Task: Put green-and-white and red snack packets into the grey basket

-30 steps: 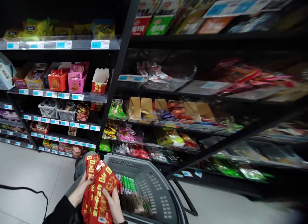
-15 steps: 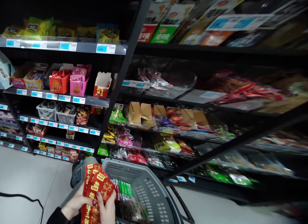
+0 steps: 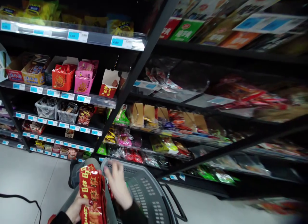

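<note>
My left hand is closed round a stack of red snack packets with yellow characters, held upright at the bottom left. My right hand is off the packets and hovers over the grey plastic shopping basket, fingers spread and blurred by motion, nothing seen in it. The basket's contents are mostly hidden behind that hand.
Black store shelves with blue price tags run from left to right, packed with boxed snacks and bagged goods. The floor is pale tile with a black cable at the left. The basket's black handle hangs down at its right.
My right hand let go of the red packets and moved up over the basket. The left hand keeps the stack. The view shifted and tilted slightly.
</note>
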Tool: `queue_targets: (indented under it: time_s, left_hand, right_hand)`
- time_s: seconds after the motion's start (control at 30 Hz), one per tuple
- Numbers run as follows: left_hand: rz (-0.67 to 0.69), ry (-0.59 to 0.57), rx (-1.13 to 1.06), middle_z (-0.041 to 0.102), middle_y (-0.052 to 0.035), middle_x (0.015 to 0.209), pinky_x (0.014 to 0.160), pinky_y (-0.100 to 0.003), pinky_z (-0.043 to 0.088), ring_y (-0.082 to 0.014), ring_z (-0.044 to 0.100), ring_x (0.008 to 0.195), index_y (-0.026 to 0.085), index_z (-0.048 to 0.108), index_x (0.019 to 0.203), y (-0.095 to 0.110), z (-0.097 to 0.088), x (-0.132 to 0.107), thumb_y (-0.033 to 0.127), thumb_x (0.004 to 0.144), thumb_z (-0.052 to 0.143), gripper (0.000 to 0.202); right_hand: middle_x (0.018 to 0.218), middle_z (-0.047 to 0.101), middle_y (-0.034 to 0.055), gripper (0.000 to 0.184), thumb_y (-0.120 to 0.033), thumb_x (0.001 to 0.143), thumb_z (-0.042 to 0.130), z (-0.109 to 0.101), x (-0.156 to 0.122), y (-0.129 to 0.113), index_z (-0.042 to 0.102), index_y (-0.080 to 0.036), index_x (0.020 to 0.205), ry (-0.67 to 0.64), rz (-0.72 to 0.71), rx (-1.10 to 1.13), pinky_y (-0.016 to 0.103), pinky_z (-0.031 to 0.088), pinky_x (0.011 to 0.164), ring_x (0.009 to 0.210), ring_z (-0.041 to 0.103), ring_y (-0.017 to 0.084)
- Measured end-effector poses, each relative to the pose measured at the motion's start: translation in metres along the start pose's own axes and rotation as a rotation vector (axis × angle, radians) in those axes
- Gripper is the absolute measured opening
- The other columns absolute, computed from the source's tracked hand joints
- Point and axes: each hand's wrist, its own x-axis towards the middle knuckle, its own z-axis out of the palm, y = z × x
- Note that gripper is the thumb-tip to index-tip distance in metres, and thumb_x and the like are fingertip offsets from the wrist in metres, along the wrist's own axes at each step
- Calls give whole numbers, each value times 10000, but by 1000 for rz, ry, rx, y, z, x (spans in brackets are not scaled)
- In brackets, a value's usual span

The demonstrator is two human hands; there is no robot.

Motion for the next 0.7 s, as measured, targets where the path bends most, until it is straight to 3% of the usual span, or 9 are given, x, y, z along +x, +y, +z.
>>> queue_targets:
  time_s: [0.1, 0.17, 0.27, 0.33, 0.43, 0.53, 0.57, 0.63, 0.7]
  left_hand:
    - [-1, 4, 29, 704, -70, 766, 819, -446, 490, -286, 680, 781, 164, 611, 894, 0, -1, 3, 55, 449, 627, 459]
    - [-3, 24, 36, 700, -63, 759, 821, -445, 491, -287, 681, 796, 168, 602, 883, 1, 0, 3, 55, 453, 618, 446]
    - [5, 10, 19, 701, -63, 777, 828, -454, 490, -301, 679, 832, 175, 587, 885, 2, 2, 3, 55, 451, 615, 451]
    - [19, -7, -8, 702, -57, 787, 838, -457, 486, -306, 676, 859, 188, 575, 916, 2, 2, 4, 47, 444, 611, 494]
    - [23, -14, -22, 702, -48, 777, 845, -451, 484, -299, 677, 867, 198, 559, 963, 5, 2, 8, 41, 443, 600, 545]
    - [-7, 45, 44, 704, -53, 764, 805, -437, 501, -278, 682, 792, 181, 558, 930, 14, 3, 3, 55, 442, 584, 504]
    - [-4, 83, 77, 703, -54, 746, 776, -427, 510, -265, 679, 746, 170, 557, 899, 19, 4, -1, 56, 429, 574, 484]
    - [-23, 138, 155, 698, -49, 728, 739, -405, 519, -234, 666, 676, 150, 559, 870, 29, 5, -8, 49, 413, 560, 468]
    - [-88, 181, 197, 700, -46, 774, 763, -399, 516, -224, 669, 705, 143, 566, 906, 37, 4, -11, 58, 439, 578, 475]
  right_hand:
    - [1053, 539, 115, 301, -377, 827, 494, -45, 100, -92, 543, -190, 1058, 121, -492, -158, 446, 432, 946, 1019, 538, 248]
    - [1173, 522, 164, 292, -241, 801, 550, -62, 173, -148, 532, -138, 1074, 236, -698, -297, 456, 380, 1006, 1141, 491, 273]
    - [1179, 558, 243, 332, -123, 653, 714, -68, 262, -200, 569, -49, 943, 277, -718, -483, 513, 253, 1076, 1250, 425, 336]
    - [998, 655, 202, 178, -136, 643, 720, -66, 297, -216, 576, -51, 707, 160, -635, -530, 473, 240, 1083, 1168, 529, 284]
    - [867, 700, 149, 218, -156, 609, 708, -66, 308, -227, 515, -77, 545, 37, -575, -527, 347, 349, 1018, 1042, 627, 203]
    - [896, 717, 143, 254, -163, 571, 709, -83, 283, -233, 473, -87, 512, 42, -635, -576, 296, 432, 925, 1083, 618, 240]
    - [939, 707, 137, 256, -241, 653, 602, -96, 272, -233, 485, -59, 517, 28, -679, -631, 278, 427, 908, 1134, 581, 243]
    - [1092, 633, 87, 557, -312, 682, 137, -137, 261, -226, 546, 65, 650, -17, -744, -752, 336, 346, 931, 1224, 450, 239]
    - [1043, 627, -56, 697, -232, 589, -46, -196, 266, -200, 578, 59, 693, 26, -558, -515, 389, 248, 979, 1153, 497, 151]
